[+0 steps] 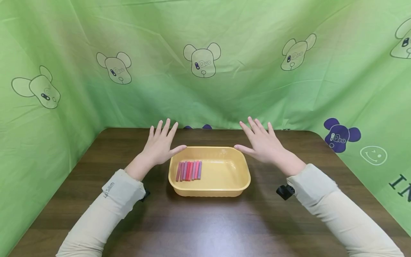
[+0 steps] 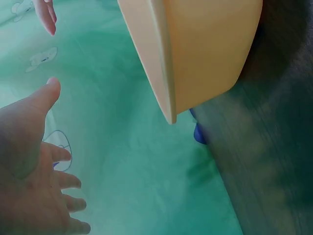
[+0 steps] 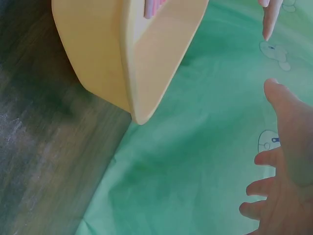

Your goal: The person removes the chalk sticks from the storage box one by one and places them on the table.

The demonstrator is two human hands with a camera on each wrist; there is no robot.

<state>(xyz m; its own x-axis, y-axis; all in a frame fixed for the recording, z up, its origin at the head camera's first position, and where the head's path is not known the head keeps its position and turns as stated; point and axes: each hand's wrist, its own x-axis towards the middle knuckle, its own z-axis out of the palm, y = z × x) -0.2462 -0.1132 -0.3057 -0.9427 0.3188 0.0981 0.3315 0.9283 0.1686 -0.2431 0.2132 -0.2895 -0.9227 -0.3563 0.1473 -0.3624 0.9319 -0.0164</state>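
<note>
A yellow plastic basin [image 1: 224, 171] stands on the table, and in its left half several thin pink, red and purple sticks [image 1: 188, 171] lie side by side in a row. Above the basin's left side my left hand [image 1: 160, 144] hovers with fingers spread, holding nothing. My right hand [image 1: 263, 144] mirrors it over the right side, fingers spread too, with nothing in it. In the left wrist view the basin's outer wall [image 2: 210, 54] shows apart from the hand. The right wrist view shows the basin [image 3: 93, 49] with a few stick ends [image 3: 152, 9] inside.
A dark brown wooden table [image 1: 205, 225] lies under the basin. Green cloth [image 1: 205, 100] printed with mouse-like heads hangs behind it and along both sides. Each sleeve has a small black device at the cuff, such as the one [image 1: 285, 192] on the right.
</note>
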